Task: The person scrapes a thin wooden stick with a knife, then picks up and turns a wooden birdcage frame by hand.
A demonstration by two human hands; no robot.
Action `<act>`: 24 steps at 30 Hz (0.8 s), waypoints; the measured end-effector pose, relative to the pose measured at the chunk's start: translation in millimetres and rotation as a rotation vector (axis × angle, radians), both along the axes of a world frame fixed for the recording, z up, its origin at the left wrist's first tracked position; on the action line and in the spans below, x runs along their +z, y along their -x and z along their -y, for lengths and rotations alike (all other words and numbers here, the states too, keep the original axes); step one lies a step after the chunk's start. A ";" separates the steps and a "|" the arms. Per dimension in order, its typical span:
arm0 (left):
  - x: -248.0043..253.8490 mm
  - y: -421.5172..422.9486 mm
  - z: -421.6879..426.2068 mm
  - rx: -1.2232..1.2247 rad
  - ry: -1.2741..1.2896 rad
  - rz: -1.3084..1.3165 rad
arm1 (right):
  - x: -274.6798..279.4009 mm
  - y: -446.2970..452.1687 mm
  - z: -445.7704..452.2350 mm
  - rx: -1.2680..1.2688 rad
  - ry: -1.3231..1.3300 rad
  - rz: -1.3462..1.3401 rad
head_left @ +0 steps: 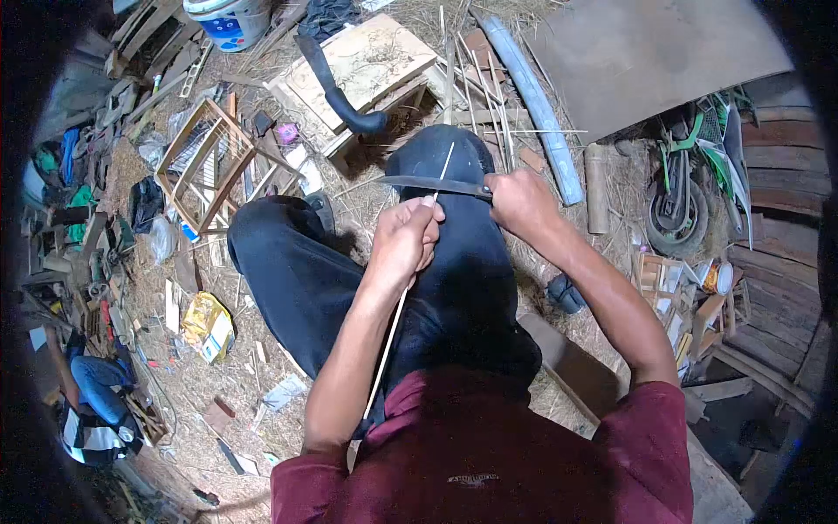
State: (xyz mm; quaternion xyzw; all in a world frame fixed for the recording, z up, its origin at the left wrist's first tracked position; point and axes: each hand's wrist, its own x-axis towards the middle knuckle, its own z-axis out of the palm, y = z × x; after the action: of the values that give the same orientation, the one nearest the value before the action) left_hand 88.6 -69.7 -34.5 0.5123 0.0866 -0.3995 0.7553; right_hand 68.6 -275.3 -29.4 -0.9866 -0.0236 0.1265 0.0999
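Note:
My left hand (pixel 406 236) is closed around a thin pale strip (pixel 389 336), which looks like split bamboo or wood. The strip runs from above my raised knee down along my left forearm. In my right hand (pixel 522 201) is the handle of a knife (pixel 428 183). Its dark blade points left and lies across the strip just beyond my left fingertips, over the dark trousers (pixel 458 253). Whether the edge bites into the strip, I cannot tell.
Ahead stands a low wooden bench (pixel 375 52) with a dark-handled curved blade (pixel 327 83) on it. A wooden frame (pixel 209 166) lies left, near a yellow bag (pixel 207 323). Right are a bamboo pole (pixel 532 105) and a green motorbike (pixel 698 166). Another person (pixel 100 384) is at far left.

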 end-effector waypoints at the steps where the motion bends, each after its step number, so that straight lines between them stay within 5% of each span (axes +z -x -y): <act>1: -2.3 4.3 -2.1 -0.003 0.028 -0.003 | -1.4 1.8 0.7 -0.029 0.001 0.007; 8: -10.7 53.8 -19.8 -0.005 0.093 -0.114 | -16.4 5.7 14.5 -0.133 -0.006 0.049; 24: -3.5 9.6 12.2 -0.008 -0.003 0.016 | -14.1 -2.6 11.7 -0.025 0.015 0.056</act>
State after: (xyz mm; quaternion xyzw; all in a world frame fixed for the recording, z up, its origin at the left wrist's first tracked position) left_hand 78.9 -82.0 -38.0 0.5170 0.0793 -0.3983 0.7536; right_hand 71.3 -287.0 -43.5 -0.9907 -0.0134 0.0977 0.0934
